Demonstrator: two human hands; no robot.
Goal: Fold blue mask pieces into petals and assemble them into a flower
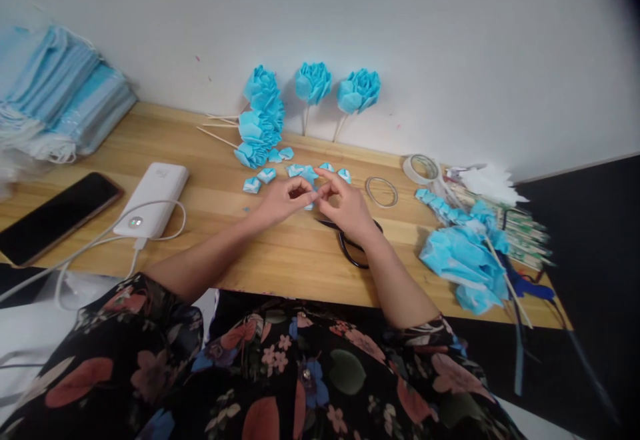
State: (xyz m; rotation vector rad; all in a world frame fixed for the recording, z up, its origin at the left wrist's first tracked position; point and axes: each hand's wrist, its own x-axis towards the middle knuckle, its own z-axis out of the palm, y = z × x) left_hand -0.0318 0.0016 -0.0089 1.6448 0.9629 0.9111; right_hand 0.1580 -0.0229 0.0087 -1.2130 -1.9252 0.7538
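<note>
My left hand (285,199) and my right hand (345,204) meet over the middle of the table, each closed in a pinch with the fingertips nearly touching. What they pinch is too small and hidden to make out. Blue folded petals (309,174) show just behind and below the fingertips. More petals (251,185) lie to the left of my left hand. Black-handled scissors (356,261) lie partly hidden under my right wrist. Behind my hands, blue flowers on sticks (260,127) are piled up, and two more flowers (359,91) lean on the wall.
A phone (59,217), a white power bank (155,200) with its cable, and stacked face masks (60,93) occupy the left. Rightward are a narrow tape ring (381,180), a wider tape roll (421,169), crumpled blue material (463,263) and a blue-handled tool (535,289).
</note>
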